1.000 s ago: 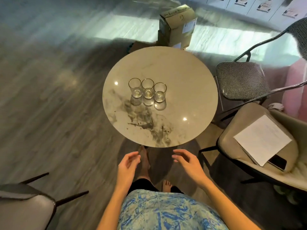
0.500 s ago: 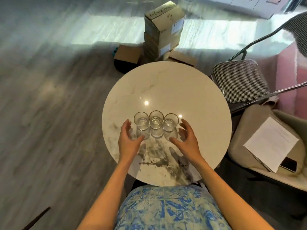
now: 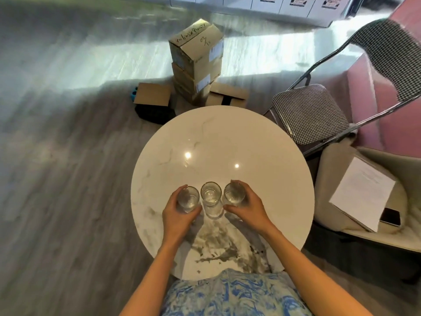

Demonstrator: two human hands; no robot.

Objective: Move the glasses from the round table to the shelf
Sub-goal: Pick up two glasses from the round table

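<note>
Three clear drinking glasses stand in a row on the round marble table (image 3: 227, 137). My left hand (image 3: 177, 215) is wrapped around the left glass (image 3: 188, 198). My right hand (image 3: 248, 207) is wrapped around the right glass (image 3: 234, 194). The middle glass (image 3: 211, 193) stands untouched between them. All three glasses appear to rest on the tabletop. No shelf is in view.
Stacked cardboard boxes (image 3: 197, 60) stand on the floor beyond the table. A houndstooth folding chair (image 3: 312, 112) is at the right. A beige armchair (image 3: 337, 215) at the right holds papers (image 3: 362, 190) and a phone (image 3: 390, 216). White cabinets (image 3: 273, 3) line the far wall.
I have stepped up to the table. Both hands went from hanging below the table edge, to flanking the row of glasses, to closing on the two outer glasses.
</note>
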